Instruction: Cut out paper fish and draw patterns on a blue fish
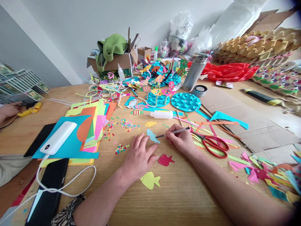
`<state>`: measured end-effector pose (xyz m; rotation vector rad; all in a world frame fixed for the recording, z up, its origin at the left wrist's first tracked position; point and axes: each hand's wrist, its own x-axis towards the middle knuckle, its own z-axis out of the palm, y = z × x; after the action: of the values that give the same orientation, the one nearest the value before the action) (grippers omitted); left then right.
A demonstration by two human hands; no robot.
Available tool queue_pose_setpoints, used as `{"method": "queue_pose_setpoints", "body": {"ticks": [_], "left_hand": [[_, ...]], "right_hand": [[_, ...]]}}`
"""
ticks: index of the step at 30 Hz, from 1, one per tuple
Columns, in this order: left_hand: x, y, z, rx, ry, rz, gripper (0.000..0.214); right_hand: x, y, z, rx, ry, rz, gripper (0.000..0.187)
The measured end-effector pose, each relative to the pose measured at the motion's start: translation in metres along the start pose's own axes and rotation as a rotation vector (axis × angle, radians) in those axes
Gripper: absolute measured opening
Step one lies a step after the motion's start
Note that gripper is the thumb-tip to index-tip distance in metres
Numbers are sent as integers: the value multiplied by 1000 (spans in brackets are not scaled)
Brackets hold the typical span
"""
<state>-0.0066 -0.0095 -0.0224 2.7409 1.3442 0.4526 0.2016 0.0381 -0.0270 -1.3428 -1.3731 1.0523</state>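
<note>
A light-blue paper fish point(151, 135) with dark stripes lies flat on the wooden table. My right hand point(180, 139) grips a slim dark pen point(172, 133), its tip at the fish's body near the tail. Beside that fish, my left hand point(140, 154) rests on the table, fingers stretched out and thumb toward the fish. A red paper fish point(166, 160) lies between my hands, and a yellow-green paper fish point(150, 180) sits below my left hand. An orange-yellow paper fish point(150, 123) lies just beyond the blue one.
Red-handled scissors point(215, 146) and paper strips lie right of my right hand. A white glue bottle point(163, 114) lies beyond the fish. Coloured paper sheets point(94, 125) and a white power bank point(58, 138) are at left, near another person's hand point(9, 112). A steel flask point(194, 73) stands behind.
</note>
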Motion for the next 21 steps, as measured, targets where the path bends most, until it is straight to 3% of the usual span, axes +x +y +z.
{"method": "queue_pose_setpoints", "body": {"ticks": [21], "left_hand": [[0, 0, 0, -4, 1, -2, 38]], "right_hand": [[-2, -1, -1, -3, -18, -16, 14]]}}
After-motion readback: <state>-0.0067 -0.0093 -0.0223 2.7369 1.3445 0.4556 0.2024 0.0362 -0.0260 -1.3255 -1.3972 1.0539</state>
